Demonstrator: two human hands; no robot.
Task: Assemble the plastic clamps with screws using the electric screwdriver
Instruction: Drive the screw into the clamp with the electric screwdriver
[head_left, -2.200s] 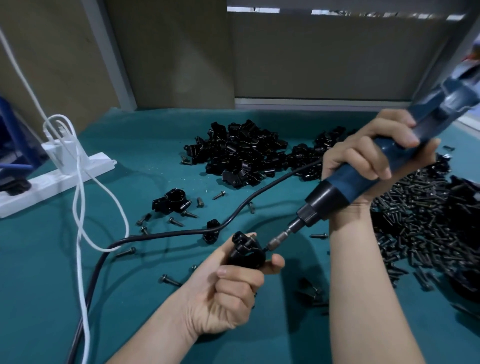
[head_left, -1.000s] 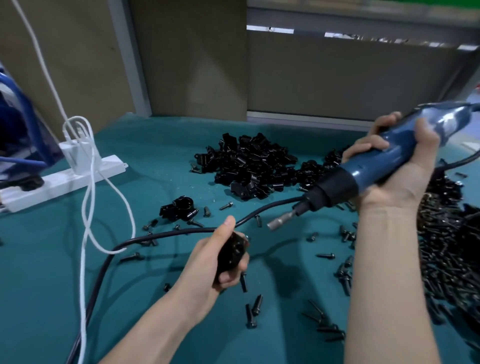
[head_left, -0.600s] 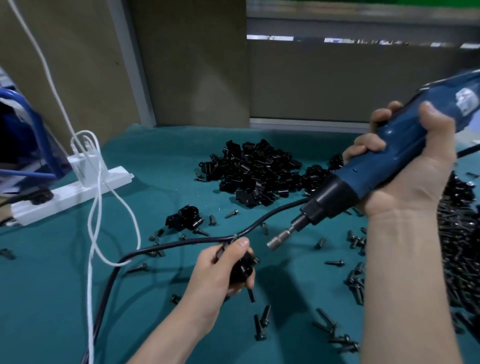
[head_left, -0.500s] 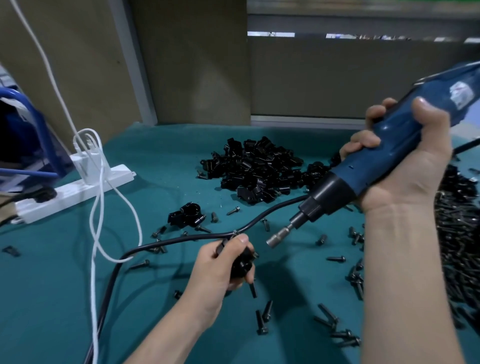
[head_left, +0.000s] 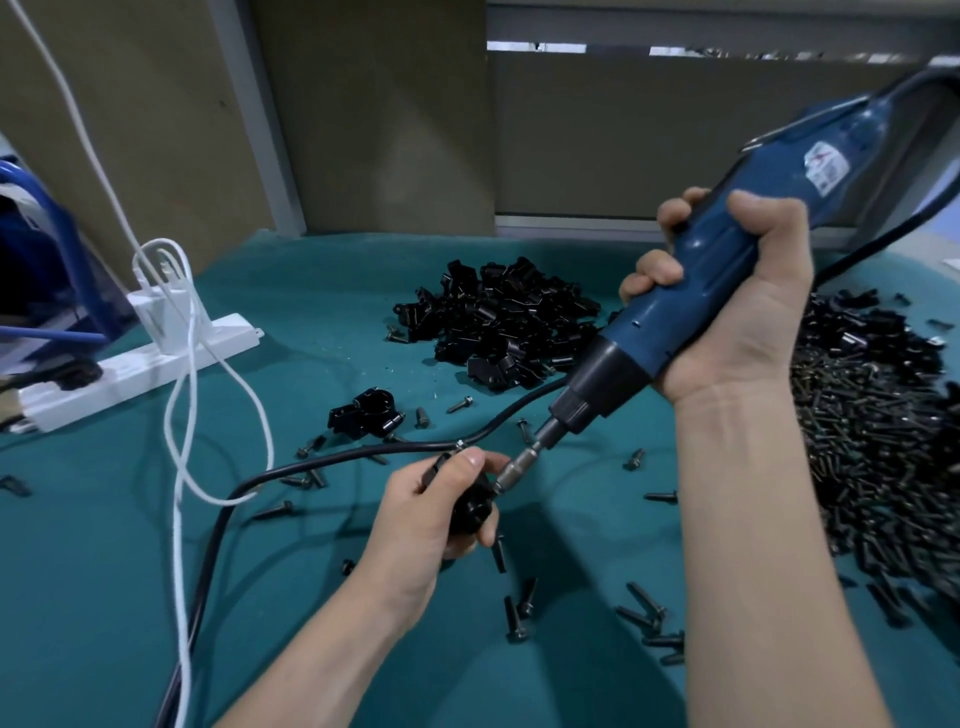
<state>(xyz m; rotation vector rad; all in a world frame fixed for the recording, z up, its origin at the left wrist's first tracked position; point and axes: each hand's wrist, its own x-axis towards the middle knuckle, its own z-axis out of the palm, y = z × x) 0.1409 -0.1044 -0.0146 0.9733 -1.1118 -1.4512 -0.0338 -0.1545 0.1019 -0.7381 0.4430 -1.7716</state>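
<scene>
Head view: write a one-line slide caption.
Left hand grips a black clamp; right hand holds the blue electric screwdriver, bit tip touching the clamp.

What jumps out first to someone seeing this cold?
The blue electric screwdriver, gripped by the right hand at upper right, slants down with its bit at the black clamp held in the left hand at centre. Behind lies a heap of clamps; loose screws mass at far right.

we see white power strip (head_left: 137, 370) left on teal mat (head_left: 78, 597), white charger (head_left: 158, 318) plugged in, white cable (head_left: 177, 571) looping down
</scene>
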